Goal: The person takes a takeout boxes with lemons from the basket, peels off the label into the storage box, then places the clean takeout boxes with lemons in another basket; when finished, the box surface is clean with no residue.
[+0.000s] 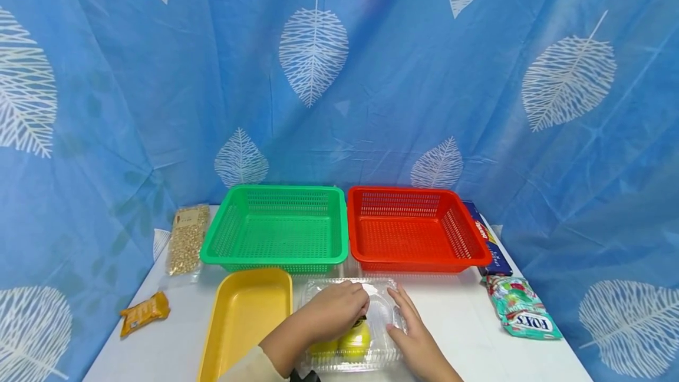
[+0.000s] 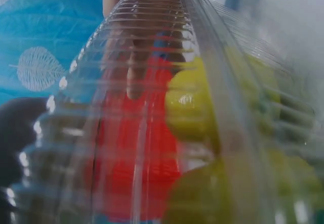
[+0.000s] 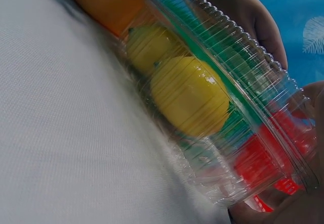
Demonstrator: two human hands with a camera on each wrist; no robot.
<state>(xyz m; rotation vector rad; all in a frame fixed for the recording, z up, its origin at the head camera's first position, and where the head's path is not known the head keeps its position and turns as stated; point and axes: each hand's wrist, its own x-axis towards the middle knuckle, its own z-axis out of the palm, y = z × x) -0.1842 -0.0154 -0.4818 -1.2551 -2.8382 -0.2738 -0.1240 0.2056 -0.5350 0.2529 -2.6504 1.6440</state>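
Note:
A clear ribbed plastic container lies near the front middle of the table. Two lemons are inside it; in the left wrist view one lemon shows blurred through the ribbed wall. My left hand reaches over the container top, its fingers curled in a fist; the fingertips are hidden, and nothing shows in them. At the container's right end rests my right hand, its fingers fairly straight and spread with the thumb apart. Parts of this hand border the container's end in the right wrist view.
A yellow tray stands left of the container. Behind are a green basket and a red basket. A grain bag and orange packet lie left; a blue box and green FOX'S bag lie right.

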